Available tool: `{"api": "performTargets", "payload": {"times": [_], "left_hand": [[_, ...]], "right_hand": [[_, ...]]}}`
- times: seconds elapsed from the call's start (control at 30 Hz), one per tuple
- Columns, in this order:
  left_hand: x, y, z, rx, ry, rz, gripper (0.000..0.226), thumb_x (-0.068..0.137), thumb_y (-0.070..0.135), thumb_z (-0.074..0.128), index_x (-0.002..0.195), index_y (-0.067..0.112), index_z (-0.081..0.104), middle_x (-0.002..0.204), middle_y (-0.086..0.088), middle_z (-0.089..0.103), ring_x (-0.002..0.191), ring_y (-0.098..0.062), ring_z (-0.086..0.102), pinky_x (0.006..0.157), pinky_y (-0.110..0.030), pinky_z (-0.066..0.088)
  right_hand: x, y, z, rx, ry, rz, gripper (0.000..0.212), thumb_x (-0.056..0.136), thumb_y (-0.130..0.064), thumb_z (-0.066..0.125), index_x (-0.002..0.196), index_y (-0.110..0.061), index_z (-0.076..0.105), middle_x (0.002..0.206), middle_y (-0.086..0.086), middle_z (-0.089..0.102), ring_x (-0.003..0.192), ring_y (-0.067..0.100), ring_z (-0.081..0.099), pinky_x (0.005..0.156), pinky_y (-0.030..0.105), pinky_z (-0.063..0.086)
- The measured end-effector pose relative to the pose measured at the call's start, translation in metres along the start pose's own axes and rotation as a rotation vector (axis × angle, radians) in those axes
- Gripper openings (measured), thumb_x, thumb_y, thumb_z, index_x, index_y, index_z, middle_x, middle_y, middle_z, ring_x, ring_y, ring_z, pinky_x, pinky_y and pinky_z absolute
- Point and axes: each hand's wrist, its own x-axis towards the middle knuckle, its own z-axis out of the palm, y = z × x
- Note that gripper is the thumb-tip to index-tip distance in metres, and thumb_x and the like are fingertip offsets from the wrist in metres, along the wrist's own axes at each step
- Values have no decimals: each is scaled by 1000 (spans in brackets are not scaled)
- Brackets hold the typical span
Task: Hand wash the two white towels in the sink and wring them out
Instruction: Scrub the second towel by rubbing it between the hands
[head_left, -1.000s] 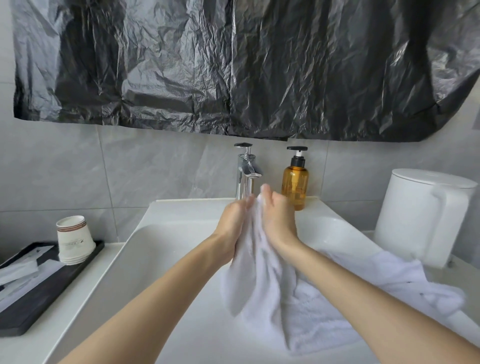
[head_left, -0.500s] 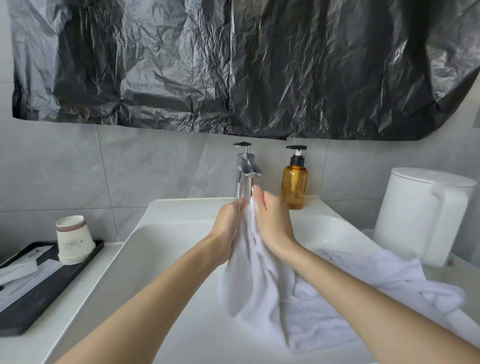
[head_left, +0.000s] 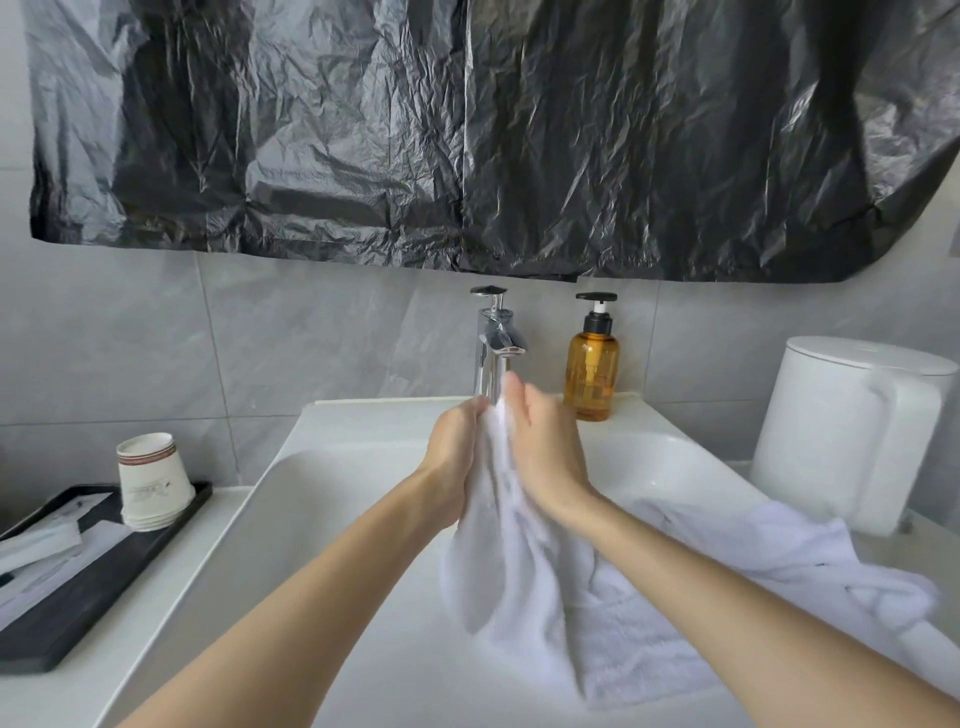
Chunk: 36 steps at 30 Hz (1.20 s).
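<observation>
Towel (head_left: 519, 571) held in both grips, left hand (head_left: 454, 457) and right hand (head_left: 545, 452), right now nearer 12 o'clock: still scrubbing.

We hold the first white towel (head_left: 498, 535) bunched upright between our left hand (head_left: 453, 460) and right hand (head_left: 546, 449), its loose end hanging into the white sink (head_left: 337, 519). The second white towel (head_left: 795, 561) lies crumpled over the sink's right rim.
</observation>
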Motion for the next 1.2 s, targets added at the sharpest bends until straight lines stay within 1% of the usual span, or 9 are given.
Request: {"api": "performTargets", "payload": {"times": [0.07, 0.2, 0.33, 0.43, 0.7, 0.8, 0.93, 1.07, 1.2], "left_hand": [[4, 0, -2, 10, 39, 36, 36, 96, 19, 42, 65, 12, 58, 54, -5, 61, 59, -24, 58, 56, -27, 42], [-1, 1, 2, -10, -6, -13, 37, 99, 27, 43, 74, 12, 66, 63, -5, 68, 59, -20, 65, 59, -27, 48], [3, -1, -3, 5, 41, 45, 38, 97, 17, 38, 63, 10, 55, 49, -4, 59, 57, -23, 56, 54, -26, 41], [0, 2, 0, -31, 15, 4, 38, 101, 26, 41, 74, 12, 64, 58, -4, 67, 55, -19, 64, 56, -26, 46], [-1, 0, 4, -41, -26, 13, 39, 101, 29, 43, 72, 13, 64, 59, -4, 67, 52, -17, 64, 55, -25, 46], [5, 0, -1, -21, 11, 64, 37, 100, 25, 41, 70, 11, 56, 55, -5, 61, 52, -18, 60, 52, -24, 43], [2, 0, 4, -34, -58, 82, 41, 104, 35, 40, 82, 12, 67, 66, -3, 71, 58, -15, 68, 55, -24, 49], [4, -2, 2, 33, -54, 204, 41, 103, 30, 44, 72, 10, 60, 55, 0, 64, 53, -14, 63, 45, -16, 45], [2, -2, 3, 10, -98, 205, 41, 102, 37, 46, 86, 7, 68, 69, -5, 71, 60, -15, 69, 51, -18, 51]], "right_hand": [[-10, -4, 1, 12, -76, -45, 49, 103, -36, 37, 56, -26, 29, 49, -8, 31, 61, 22, 39, 59, 33, 27], [7, 4, -5, -10, 18, 23, 50, 104, -38, 32, 57, -22, 30, 52, -5, 35, 63, 23, 43, 60, 33, 28], [-12, -2, -2, 17, -82, -102, 47, 102, -40, 34, 58, -24, 29, 48, -4, 36, 58, 26, 40, 57, 34, 26], [6, 3, -2, -18, 2, 10, 50, 104, -37, 32, 57, -22, 28, 52, -4, 34, 65, 25, 41, 60, 34, 27], [5, 4, -3, 4, 39, -1, 50, 104, -38, 32, 56, -24, 30, 51, -7, 35, 61, 23, 41, 60, 32, 27], [-10, -4, 2, 23, -31, -88, 49, 101, -40, 35, 55, -28, 28, 47, -7, 30, 58, 22, 38, 55, 36, 25], [8, 4, 0, 45, 70, 57, 51, 104, -37, 34, 55, -23, 29, 52, -7, 32, 60, 22, 36, 61, 34, 29], [-10, 0, 0, 64, 27, -54, 50, 103, -35, 39, 54, -26, 31, 47, -8, 33, 57, 20, 40, 57, 33, 27], [6, 5, -1, 60, 88, 41, 50, 104, -36, 35, 56, -23, 33, 50, -8, 36, 58, 19, 39, 60, 32, 30]]}}
